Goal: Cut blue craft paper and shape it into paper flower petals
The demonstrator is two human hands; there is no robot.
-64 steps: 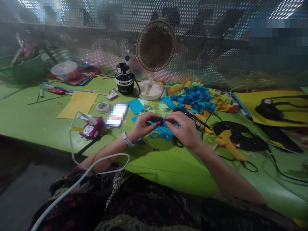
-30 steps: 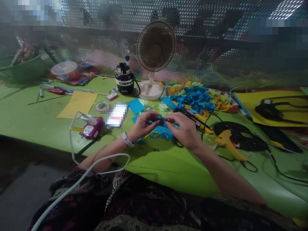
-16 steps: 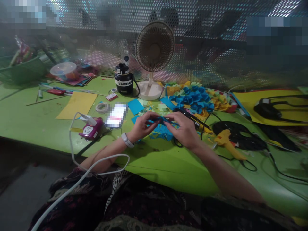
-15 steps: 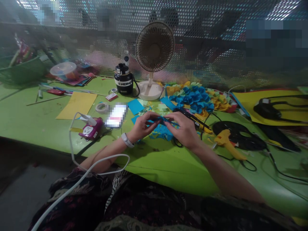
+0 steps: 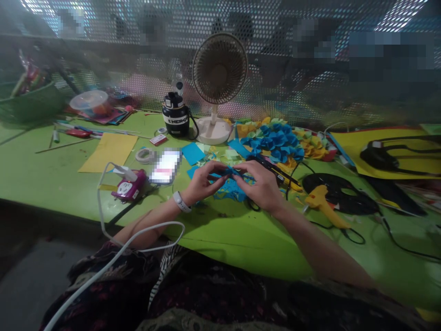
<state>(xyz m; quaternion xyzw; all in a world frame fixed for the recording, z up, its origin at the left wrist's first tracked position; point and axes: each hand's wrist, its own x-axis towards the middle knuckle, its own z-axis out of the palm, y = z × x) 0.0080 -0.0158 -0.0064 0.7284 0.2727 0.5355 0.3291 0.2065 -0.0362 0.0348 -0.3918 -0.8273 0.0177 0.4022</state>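
Near the table's (image 5: pixel 206 227) front edge, left to right: our left hand (image 5: pixel 206 182), fingertips pinching; one small blue paper piece (image 5: pixel 230 171), held between both hands above blue scraps (image 5: pixel 230 190); our right hand (image 5: pixel 261 184), pinching likewise; one glue gun (image 5: pixel 325 206), untouched. We note no change of grip this past second; shaping seems unfinished.

Two hands (image 5: pixel 206 182) (image 5: pixel 262 185), one fan (image 5: pixel 220 71), one wristband (image 5: pixel 181 202)
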